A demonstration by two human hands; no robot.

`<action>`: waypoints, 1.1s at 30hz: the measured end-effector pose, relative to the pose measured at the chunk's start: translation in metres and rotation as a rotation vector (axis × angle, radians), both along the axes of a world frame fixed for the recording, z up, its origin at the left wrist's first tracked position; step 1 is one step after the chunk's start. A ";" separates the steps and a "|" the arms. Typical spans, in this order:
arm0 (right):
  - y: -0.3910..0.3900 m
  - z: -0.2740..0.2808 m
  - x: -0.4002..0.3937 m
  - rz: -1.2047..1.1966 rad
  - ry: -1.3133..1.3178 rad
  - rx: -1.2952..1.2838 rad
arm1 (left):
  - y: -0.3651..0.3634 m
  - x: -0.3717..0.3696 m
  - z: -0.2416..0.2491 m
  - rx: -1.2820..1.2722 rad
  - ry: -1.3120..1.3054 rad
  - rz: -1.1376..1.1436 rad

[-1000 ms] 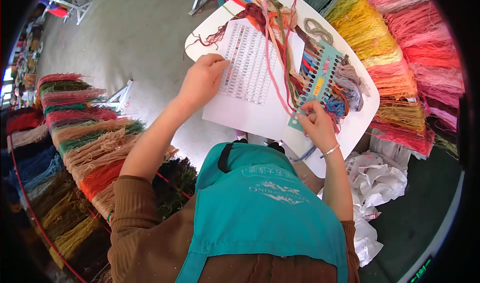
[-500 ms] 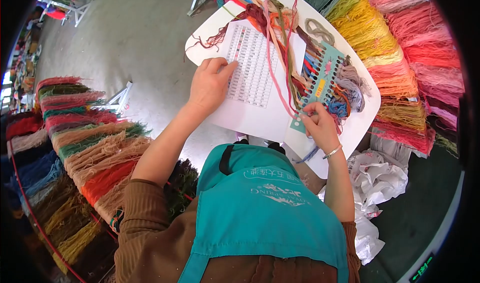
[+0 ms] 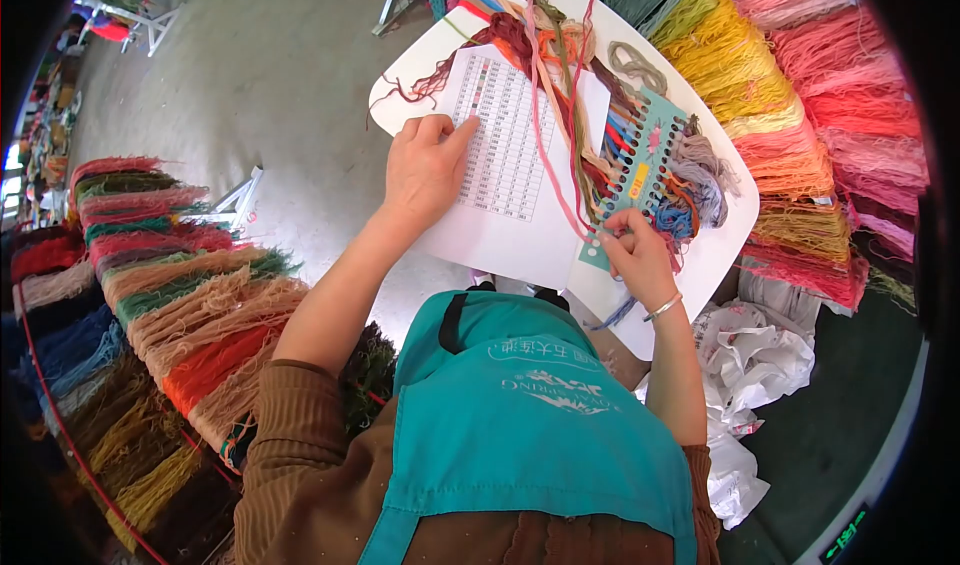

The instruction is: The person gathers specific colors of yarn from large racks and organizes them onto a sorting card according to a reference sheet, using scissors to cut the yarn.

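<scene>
My left hand (image 3: 428,170) rests on a white printed sheet (image 3: 480,227), with its index finger stretched out to a column of the number table and the other fingers bent. At the lower end of a green punched card (image 3: 632,190), my right hand (image 3: 640,255) is closed in a pinch beside the holes. A long pink thread (image 3: 543,130) runs down to these fingertips and appears to be held there; the exact contact is partly hidden. Bundles of coloured thread (image 3: 512,40) hang through the card and spread over the sheet's upper edge.
The sheet and card lie on a white board (image 3: 415,80). Yellow and pink skeins (image 3: 735,60) hang at the right, more tan and red skeins (image 3: 215,335) at the left. Crumpled white plastic bags (image 3: 755,355) are at the lower right. A teal apron (image 3: 540,425) covers my front.
My left index fingertip has shifted very slightly up the table of numbers. My right hand keeps its pinch at the card, almost unmoved.
</scene>
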State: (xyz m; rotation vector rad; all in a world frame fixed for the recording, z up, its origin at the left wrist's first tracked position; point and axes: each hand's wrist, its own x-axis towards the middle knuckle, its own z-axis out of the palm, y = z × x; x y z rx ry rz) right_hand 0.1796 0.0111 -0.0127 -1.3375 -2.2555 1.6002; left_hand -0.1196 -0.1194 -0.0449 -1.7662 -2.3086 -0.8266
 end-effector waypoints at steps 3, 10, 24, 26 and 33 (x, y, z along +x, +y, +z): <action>-0.001 0.000 0.000 0.003 -0.006 0.021 | 0.004 0.000 -0.001 -0.004 0.018 0.009; -0.008 0.006 -0.006 0.109 -0.087 0.338 | 0.009 0.001 0.000 -0.019 0.050 0.030; -0.004 -0.008 -0.028 0.112 -0.159 0.979 | 0.011 0.002 0.001 -0.022 0.071 0.042; 0.001 -0.007 -0.024 0.094 -0.154 0.938 | 0.012 0.004 0.001 -0.030 0.084 0.041; 0.003 -0.010 -0.021 -0.006 -0.209 0.797 | 0.003 0.010 -0.002 -0.041 0.105 0.055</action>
